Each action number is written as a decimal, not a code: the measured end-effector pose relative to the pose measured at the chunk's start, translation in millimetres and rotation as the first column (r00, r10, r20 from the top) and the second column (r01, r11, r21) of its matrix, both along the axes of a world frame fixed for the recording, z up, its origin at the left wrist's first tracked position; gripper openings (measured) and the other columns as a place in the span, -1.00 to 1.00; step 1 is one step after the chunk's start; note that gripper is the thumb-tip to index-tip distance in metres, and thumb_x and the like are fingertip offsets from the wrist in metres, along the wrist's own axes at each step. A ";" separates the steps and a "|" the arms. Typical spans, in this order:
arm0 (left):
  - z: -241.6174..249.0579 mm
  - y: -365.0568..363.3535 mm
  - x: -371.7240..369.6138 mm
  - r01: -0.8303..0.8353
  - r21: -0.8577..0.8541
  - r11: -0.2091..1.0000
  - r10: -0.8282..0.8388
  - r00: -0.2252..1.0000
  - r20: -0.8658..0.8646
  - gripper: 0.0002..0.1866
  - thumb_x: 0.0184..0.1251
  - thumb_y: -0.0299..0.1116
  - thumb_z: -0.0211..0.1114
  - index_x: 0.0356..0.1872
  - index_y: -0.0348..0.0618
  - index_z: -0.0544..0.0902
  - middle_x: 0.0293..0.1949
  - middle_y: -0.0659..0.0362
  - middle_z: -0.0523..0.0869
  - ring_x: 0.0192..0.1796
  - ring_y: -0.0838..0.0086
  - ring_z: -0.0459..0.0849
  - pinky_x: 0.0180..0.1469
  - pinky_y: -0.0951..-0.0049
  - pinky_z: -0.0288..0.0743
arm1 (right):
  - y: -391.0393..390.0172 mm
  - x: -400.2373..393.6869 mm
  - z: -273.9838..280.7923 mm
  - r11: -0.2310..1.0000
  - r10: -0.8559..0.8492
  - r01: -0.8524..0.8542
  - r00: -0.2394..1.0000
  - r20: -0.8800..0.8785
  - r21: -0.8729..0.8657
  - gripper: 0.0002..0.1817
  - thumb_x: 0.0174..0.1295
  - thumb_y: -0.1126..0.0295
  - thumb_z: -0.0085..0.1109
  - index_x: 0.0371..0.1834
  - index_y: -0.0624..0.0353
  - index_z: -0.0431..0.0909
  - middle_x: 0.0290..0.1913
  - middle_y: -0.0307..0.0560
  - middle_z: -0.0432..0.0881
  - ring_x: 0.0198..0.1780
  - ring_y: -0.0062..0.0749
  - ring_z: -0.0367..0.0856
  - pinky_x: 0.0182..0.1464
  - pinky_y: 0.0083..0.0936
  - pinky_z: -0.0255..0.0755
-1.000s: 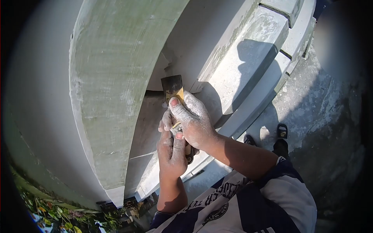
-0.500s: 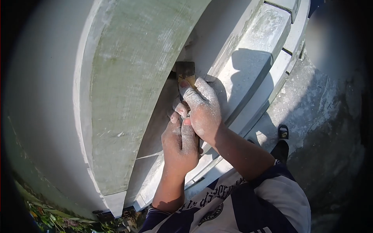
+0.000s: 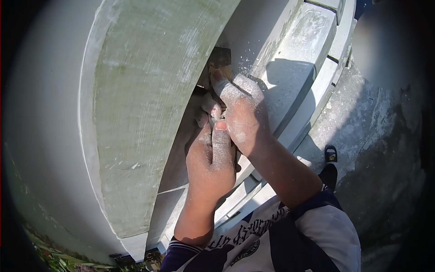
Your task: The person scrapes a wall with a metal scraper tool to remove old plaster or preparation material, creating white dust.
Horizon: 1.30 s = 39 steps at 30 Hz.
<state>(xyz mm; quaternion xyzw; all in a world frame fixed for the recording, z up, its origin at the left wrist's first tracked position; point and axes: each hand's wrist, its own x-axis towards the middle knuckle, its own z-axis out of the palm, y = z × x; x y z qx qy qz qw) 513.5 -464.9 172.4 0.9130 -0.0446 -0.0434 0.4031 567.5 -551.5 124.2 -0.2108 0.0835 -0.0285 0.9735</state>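
Observation:
Both hands are coated in white dust and work close together in the gap beside the curved greenish panel. My right hand point(image 3: 242, 109) is closed around a scraper point(image 3: 220, 57) with a dark flat blade and a yellowish part, its thumb lying along the tool. Just below it, my left hand point(image 3: 212, 147) is closed too, fingers curled and thumb pointing up, apparently round the lower part of the same tool, which the fingers mostly hide. The blade lies against the shaded recessed surface point(image 3: 247, 31), and white specks show to its right.
The curved greenish panel point(image 3: 140, 109) rises along the left. Pale stepped ledges point(image 3: 303, 38) run diagonally on the right. Below them are a rough concrete floor point(image 3: 358, 122) and a foot in a dark sandal point(image 3: 331, 154). Plants point(image 3: 54, 258) show at the lower left.
The blade and my right hand have moved upward along the recess, with my left hand following slightly. White specks now show beside the blade. The view has shifted a little.

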 end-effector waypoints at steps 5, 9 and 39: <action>-4.9 14.2 -9.2 0.003 -0.055 0.999 -0.005 0.999 -0.036 -0.69 0.57 -0.29 -0.02 -0.05 -0.41 0.51 -0.42 0.22 0.58 -0.54 0.72 0.42 -0.50 0.73 0.25 | 22.1 -22.2 -11.2 0.973 0.167 -0.173 0.985 0.050 0.156 -0.72 0.49 0.11 0.01 -0.20 0.11 0.43 -0.46 -0.26 0.49 -0.51 -0.67 0.43 -0.47 -0.72 0.31; -19.5 18.9 1.6 0.167 0.152 0.974 -0.207 0.929 0.307 -0.69 0.58 -0.31 -0.02 -0.04 -0.44 0.51 -0.49 0.23 0.58 -0.50 0.61 0.48 -0.41 0.61 0.33 | 26.2 -31.1 -17.5 0.963 0.179 -0.182 0.983 0.033 0.198 -0.71 0.50 0.12 -0.01 -0.21 0.12 0.44 -0.37 -0.23 0.49 -0.37 -0.63 0.49 -0.36 -0.67 0.37; -6.8 -9.0 -5.0 0.082 0.340 0.937 -0.179 0.948 0.263 -0.74 0.52 -0.39 -0.06 -0.04 -0.39 0.50 -0.31 -0.20 0.63 -0.22 -0.09 0.60 -0.13 0.15 0.44 | 1.6 -13.6 -18.6 0.904 0.258 -0.291 0.955 0.143 0.313 -0.73 0.49 0.21 -0.04 -0.24 0.21 0.43 -0.38 -0.23 0.43 -0.36 -0.58 0.49 -0.32 -0.58 0.40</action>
